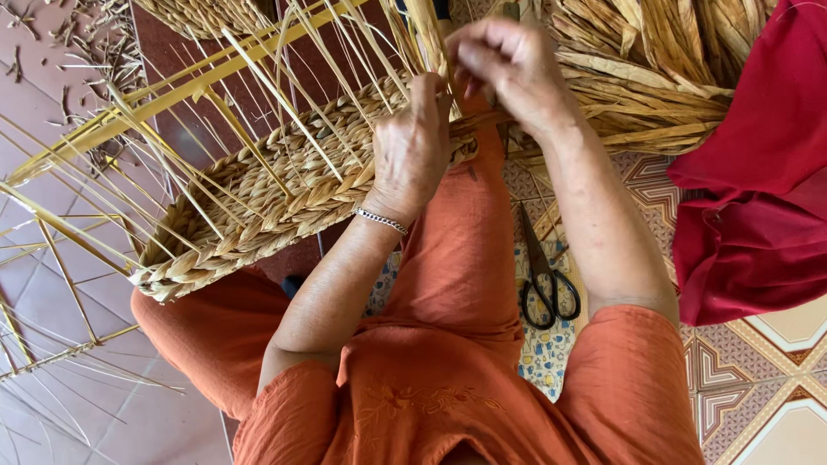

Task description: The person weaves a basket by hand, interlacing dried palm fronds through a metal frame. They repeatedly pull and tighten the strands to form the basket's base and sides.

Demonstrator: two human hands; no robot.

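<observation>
Woven basket rim gripped during plaiting

The basket (258, 202) rim is clasped by the left hand (412, 151); a straw strand (428, 39) is pinched by the closed right hand (508, 65). Scissors (543, 275) are laid nearby.

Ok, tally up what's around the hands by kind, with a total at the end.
Hands: 2, left hand and right hand, both on straw strands
Half-woven straw basket: 1
Black scissors: 1
Bundle of dried straw: 1
Red cloth: 1
Total: 6

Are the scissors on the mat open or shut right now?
Shut. The scissors lie flat on the patterned mat with both blades together in one dark line, loop handles side by side, untouched by either hand.
</observation>
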